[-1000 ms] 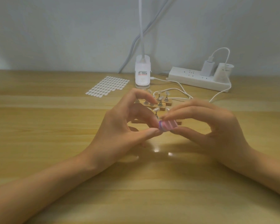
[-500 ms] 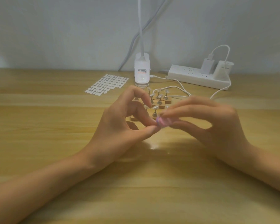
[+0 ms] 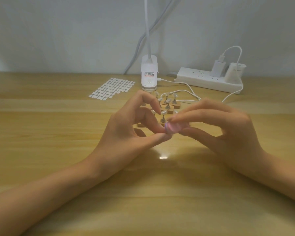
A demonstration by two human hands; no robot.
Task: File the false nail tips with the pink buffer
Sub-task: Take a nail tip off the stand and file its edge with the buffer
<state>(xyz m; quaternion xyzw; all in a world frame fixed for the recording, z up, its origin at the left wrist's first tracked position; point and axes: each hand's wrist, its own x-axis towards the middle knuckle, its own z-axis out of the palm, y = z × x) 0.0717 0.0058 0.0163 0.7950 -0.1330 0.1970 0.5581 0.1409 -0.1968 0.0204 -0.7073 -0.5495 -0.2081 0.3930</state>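
Where right hand (image 3: 228,133) pinches, pink buffer (image 3: 173,128) sits.

Dim, even light is cast from above; glare is seen on the desk (image 3: 41,133), and the right hand (image 3: 228,132) is blurred.

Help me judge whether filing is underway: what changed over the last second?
The right hand, blurred, slid the pink buffer slightly left, toward the pinched fingertips of the left hand. Neither grip let go. Nail stands, sticker sheet, lamp base and power strip stayed put.
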